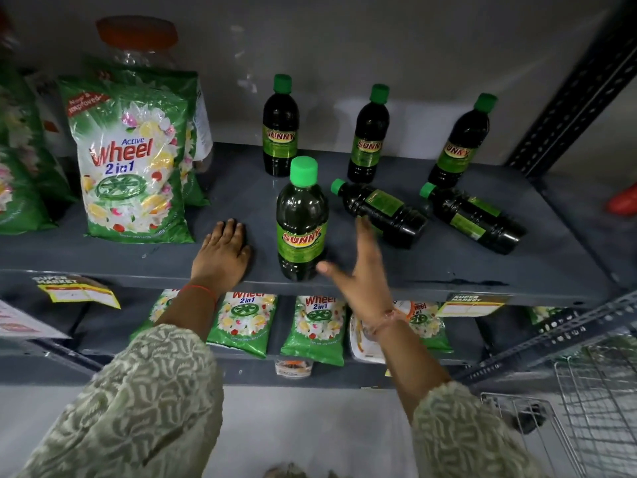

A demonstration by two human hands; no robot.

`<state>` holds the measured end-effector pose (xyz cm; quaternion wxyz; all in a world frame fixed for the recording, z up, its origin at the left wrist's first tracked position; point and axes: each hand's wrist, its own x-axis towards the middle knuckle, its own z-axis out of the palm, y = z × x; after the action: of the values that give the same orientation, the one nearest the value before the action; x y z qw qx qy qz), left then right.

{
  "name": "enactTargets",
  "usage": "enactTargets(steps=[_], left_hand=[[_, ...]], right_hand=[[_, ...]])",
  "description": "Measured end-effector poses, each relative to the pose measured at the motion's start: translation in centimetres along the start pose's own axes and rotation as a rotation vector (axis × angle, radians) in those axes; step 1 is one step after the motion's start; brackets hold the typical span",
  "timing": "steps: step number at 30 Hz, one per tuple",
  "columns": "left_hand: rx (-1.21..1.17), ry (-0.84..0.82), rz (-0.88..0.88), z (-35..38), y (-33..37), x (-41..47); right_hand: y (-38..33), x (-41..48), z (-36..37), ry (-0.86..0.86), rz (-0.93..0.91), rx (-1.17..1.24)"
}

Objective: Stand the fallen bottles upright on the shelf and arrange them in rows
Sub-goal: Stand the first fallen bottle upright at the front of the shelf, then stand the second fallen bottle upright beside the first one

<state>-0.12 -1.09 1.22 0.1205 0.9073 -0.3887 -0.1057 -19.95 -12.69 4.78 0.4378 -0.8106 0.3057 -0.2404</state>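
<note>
Dark bottles with green caps and "Sunny" labels stand and lie on the grey shelf (448, 267). Three stand upright along the back: left (281, 127), middle (368, 134), right (460, 141). A fourth upright bottle (301, 222) stands near the front edge. Two lie on their sides, caps pointing left: one (379, 212) in the middle, another (474, 217) to its right. My left hand (222, 253) rests flat on the shelf, left of the front bottle. My right hand (362, 267) is open, fingers spread, just right of the front bottle and in front of the middle fallen one, holding nothing.
Green "Wheel" detergent bags (132, 160) stand on the shelf's left part, with a clear orange-lidded jar (138, 41) behind. More detergent bags (312, 326) fill the shelf below. A perforated metal upright (568, 94) bounds the right side; a wire basket (593, 408) sits at lower right.
</note>
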Motion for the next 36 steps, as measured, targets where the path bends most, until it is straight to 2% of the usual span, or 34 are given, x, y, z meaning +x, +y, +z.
enactTargets(steps=[2,3,5,8,10,13,16,18,20,24,29,31,34,36], left_hand=[[-0.014,0.011,0.008,0.3,0.9,0.2],[-0.01,0.021,0.001,0.5,1.2,0.2],[0.009,0.048,-0.018,0.9,1.6,0.3],[0.034,0.072,-0.031,1.1,1.6,0.2],[0.042,0.079,-0.037,1.1,1.7,0.3],[0.052,0.09,-0.035,1.2,1.9,0.4],[0.051,0.101,-0.037,1.3,1.7,0.5],[0.043,0.109,-0.031,1.3,1.6,0.3],[0.046,0.108,-0.028,1.3,1.7,0.3],[0.056,0.09,-0.036,1.2,1.7,0.3],[0.042,0.081,-0.048,1.1,1.9,0.3],[0.039,0.08,-0.047,1.0,1.9,0.2],[0.039,0.068,-0.052,1.0,1.9,0.3],[0.038,0.067,-0.054,1.0,1.9,0.2]], right_hand=[[0.2,2.9,-3.7,0.103,-0.075,-0.303],[0.5,5.1,-5.5,0.085,-0.037,-0.463],[1.1,9.3,-8.3,-0.063,0.116,-0.693],[2.1,12.4,-8.8,-0.332,0.24,-0.839],[3.0,12.7,-8.1,-0.273,0.252,-0.781],[4.0,12.2,-6.5,0.081,0.215,-0.635],[3.7,11.6,-3.8,0.396,0.221,-0.25],[3.7,11.4,-1.8,0.517,0.212,-0.035],[4.0,11.2,-0.5,0.586,0.169,0.037],[4.5,10.8,0.2,0.601,0.112,0.122],[4.4,9.9,-0.6,0.45,0.094,0.305],[4.5,9.7,-0.6,0.432,0.121,0.266],[4.3,9.7,-0.9,0.444,0.159,0.073],[4.9,9.7,-1.4,0.415,0.12,0.164]])
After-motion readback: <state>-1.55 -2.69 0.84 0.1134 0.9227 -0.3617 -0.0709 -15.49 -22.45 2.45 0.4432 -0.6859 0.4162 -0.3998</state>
